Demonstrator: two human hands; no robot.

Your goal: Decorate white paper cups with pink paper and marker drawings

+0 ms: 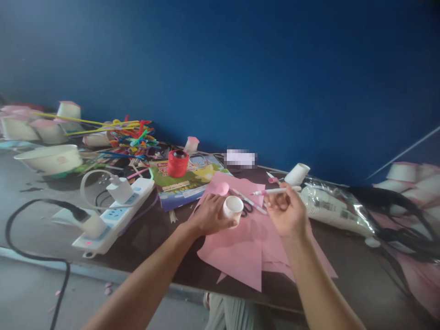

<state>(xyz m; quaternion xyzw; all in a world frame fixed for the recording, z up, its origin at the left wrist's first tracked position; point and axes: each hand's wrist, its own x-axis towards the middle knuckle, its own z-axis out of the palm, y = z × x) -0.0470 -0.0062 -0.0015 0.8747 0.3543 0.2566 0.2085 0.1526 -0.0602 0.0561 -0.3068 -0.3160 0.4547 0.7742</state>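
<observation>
A white paper cup (233,210) stands mouth up on pink paper sheets (237,256), with the fingers of my left hand (213,215) wrapped round its left side. My right hand (287,208) holds a white and pink marker (278,190) between thumb and fingers, its tip pointing left above the paper. Behind the cup lie another white pen (249,200) and a pink round piece (222,188). Black scissor handles (246,210) show just right of the cup, the rest hidden.
A power strip (115,215) with plugs and cables is at left, near a white bowl (50,159) and pipe cleaners (135,135). Red thread (178,164) rests on a booklet (185,183). Stacked cups (330,208) in plastic lie right, before a blue wall.
</observation>
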